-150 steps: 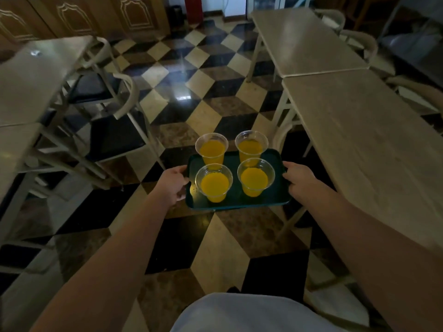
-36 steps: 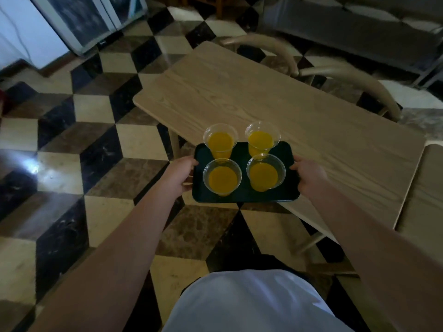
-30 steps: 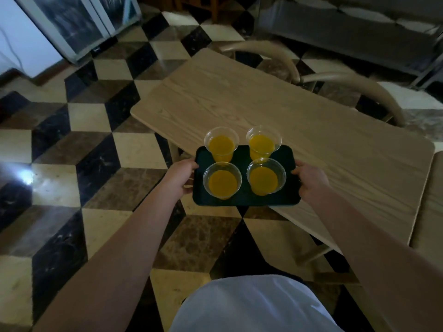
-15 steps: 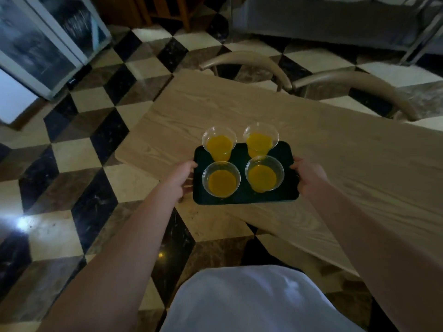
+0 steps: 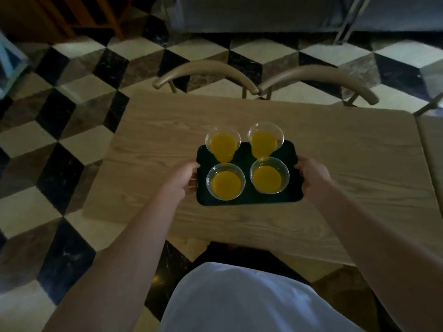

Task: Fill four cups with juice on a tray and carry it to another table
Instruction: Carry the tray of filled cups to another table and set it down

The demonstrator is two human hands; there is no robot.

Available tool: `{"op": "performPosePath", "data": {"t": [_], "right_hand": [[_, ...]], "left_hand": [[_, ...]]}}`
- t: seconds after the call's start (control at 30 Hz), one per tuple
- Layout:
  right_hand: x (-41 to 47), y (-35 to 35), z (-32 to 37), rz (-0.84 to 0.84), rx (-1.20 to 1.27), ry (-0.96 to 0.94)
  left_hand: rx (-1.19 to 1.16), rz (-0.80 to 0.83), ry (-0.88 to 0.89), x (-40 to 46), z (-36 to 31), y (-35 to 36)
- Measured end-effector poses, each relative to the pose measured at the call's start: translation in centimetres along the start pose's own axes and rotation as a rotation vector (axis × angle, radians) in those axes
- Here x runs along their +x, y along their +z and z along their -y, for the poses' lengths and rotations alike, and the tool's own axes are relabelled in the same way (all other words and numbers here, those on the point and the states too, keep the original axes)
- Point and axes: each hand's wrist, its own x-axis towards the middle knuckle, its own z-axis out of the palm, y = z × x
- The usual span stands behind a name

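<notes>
A dark green tray (image 5: 247,199) carries several clear plastic cups of orange juice: a far left cup (image 5: 223,146), a far right cup (image 5: 265,142), a near left cup (image 5: 225,185) and a near right cup (image 5: 269,179). My left hand (image 5: 181,178) grips the tray's left edge and my right hand (image 5: 311,176) grips its right edge. The tray is over the middle of a light wooden table (image 5: 148,144); I cannot tell whether it touches the tabletop.
Two curved wooden chair backs (image 5: 206,72) (image 5: 318,79) stand at the table's far edge. A second tabletop (image 5: 432,144) abuts on the right. Checkered floor (image 5: 48,149) surrounds the table. Dark furniture lines the far wall.
I have stepped up to the table and turned to face it squarely. The tray, earlier over the floor and table edge, is now over the tabletop's middle. Both hands keep their grip.
</notes>
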Motion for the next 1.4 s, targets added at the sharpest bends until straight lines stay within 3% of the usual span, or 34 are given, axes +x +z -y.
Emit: {"op": "performPosePath", "data": {"t": [0.43,1.03,1.4], "right_hand": [[0.4,2.0,-3.0,-0.164,0.182,0.036],[5.7,2.1,-5.1,-0.177,0.177,0.096],[7.1,2.1,-5.9,-0.187,0.195,0.11]], "left_hand": [[0.074,0.152,0.017,5.3,-4.1,-1.4],[0.081,0.031,-0.096,11.4,-1.0,2.6],[0.096,0.049,-0.096,13.1,-0.2,3.8]]}}
